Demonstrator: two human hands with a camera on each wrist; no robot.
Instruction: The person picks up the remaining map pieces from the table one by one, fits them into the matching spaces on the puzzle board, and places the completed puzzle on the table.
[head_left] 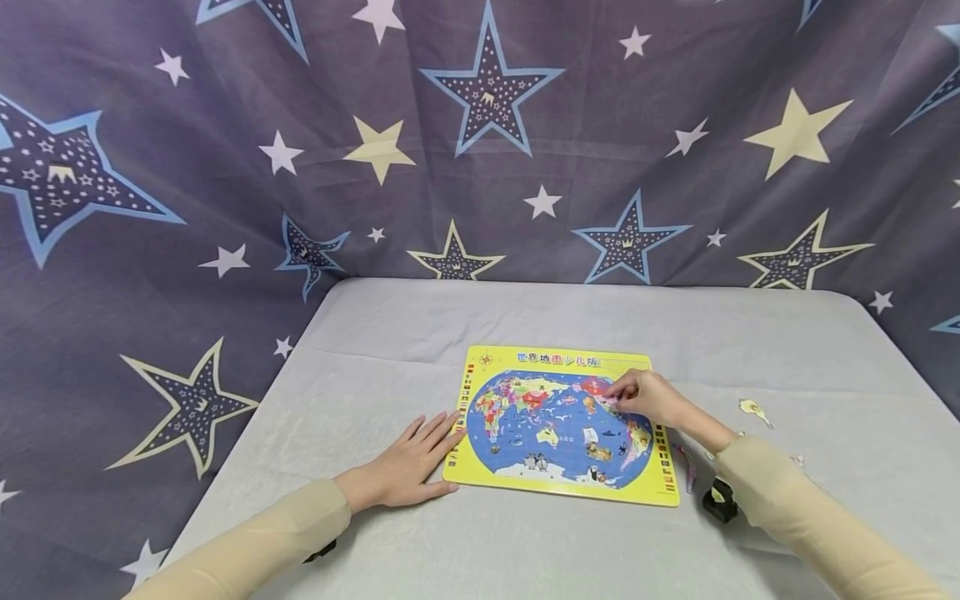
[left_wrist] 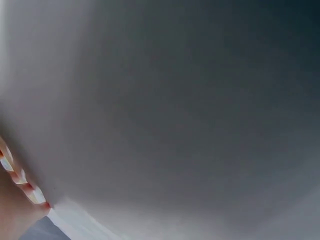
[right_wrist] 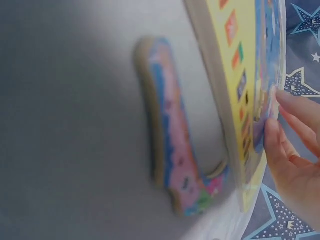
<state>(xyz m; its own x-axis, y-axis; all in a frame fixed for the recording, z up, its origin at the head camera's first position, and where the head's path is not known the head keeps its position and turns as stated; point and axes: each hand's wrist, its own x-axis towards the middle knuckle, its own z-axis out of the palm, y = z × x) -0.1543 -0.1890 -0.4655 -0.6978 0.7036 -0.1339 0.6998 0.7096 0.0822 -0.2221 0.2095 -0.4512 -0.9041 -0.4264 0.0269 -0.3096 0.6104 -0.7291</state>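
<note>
Board (head_left: pixel 480 473): smooth finish shown | loose piece (right_wrist: pixel 175 127): wood-like edge exposed | table (head_left: pixel 525 317): matt cloth seen | curtain (head_left: pixel 585 125): creased fabric

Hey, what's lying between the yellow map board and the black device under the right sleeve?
In the head view, a narrow, mostly pink puzzle piece lies between the board and the black device.

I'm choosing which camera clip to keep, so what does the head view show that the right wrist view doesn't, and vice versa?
Only the head view shows the left hand at the left edge of the map board, the printed title and a pale yellow piece.

Only the right wrist view shows the thick side of the pink-and-blue piece.

Both show the board, that piece beside it, the right hand and the starry curtain.
</note>
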